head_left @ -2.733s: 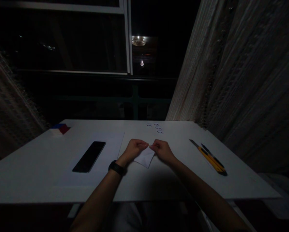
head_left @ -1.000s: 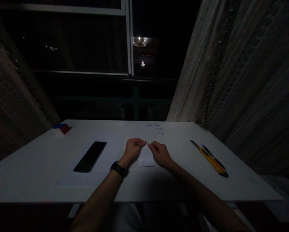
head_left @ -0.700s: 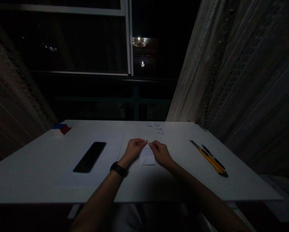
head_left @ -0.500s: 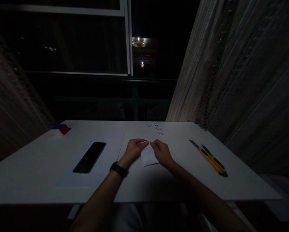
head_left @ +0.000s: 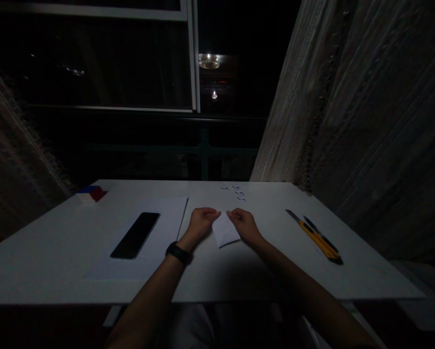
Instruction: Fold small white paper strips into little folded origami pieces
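A small folded piece of white paper (head_left: 225,231) lies in the middle of the white table (head_left: 239,276). My left hand (head_left: 200,222), with a dark watch on its wrist, pinches the paper's upper left edge. My right hand (head_left: 244,224) pinches its upper right edge, fingers curled. Both hands rest on the table with the paper between them. The scene is dim.
A black phone (head_left: 135,234) lies on a white sheet (head_left: 166,218) to the left. A red, white and blue block (head_left: 89,193) sits at the far left corner. A yellow utility knife (head_left: 317,240) and a dark pen (head_left: 319,233) lie right. Small paper scraps (head_left: 238,193) lie ahead. Curtains hang on both sides.
The folded paper has turned between my fingers, its lower corner now pointing down and right. Both hands stayed in nearly the same place.
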{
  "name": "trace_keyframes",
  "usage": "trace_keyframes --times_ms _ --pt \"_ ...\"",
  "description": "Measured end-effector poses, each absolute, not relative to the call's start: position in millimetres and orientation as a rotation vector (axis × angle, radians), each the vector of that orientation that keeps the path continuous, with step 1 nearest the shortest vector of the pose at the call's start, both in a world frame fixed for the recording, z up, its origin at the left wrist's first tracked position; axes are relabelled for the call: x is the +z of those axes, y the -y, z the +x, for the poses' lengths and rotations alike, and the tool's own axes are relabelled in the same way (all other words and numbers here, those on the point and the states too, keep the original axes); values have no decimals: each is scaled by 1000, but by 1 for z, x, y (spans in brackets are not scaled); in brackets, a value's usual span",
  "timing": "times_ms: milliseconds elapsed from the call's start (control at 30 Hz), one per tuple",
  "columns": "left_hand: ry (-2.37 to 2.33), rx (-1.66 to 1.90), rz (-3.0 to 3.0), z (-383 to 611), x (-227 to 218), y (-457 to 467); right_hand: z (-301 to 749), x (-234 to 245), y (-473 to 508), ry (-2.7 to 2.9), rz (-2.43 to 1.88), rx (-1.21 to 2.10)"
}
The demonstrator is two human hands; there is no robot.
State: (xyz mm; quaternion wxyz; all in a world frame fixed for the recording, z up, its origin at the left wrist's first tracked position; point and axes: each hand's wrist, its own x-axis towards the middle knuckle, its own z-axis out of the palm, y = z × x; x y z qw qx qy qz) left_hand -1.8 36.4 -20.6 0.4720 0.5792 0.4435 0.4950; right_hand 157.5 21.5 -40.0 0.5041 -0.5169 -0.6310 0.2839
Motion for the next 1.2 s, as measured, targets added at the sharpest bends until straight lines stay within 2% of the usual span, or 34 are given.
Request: trace_keyframes --times_ms 533,1200 --pt "-1017 1127 1340 1 -12 -28 163 -37 -28 1373 -1176 939" --pt "-1092 1060 1597 -2 -20 -32 159 -44 -28 1512 -1177 912"
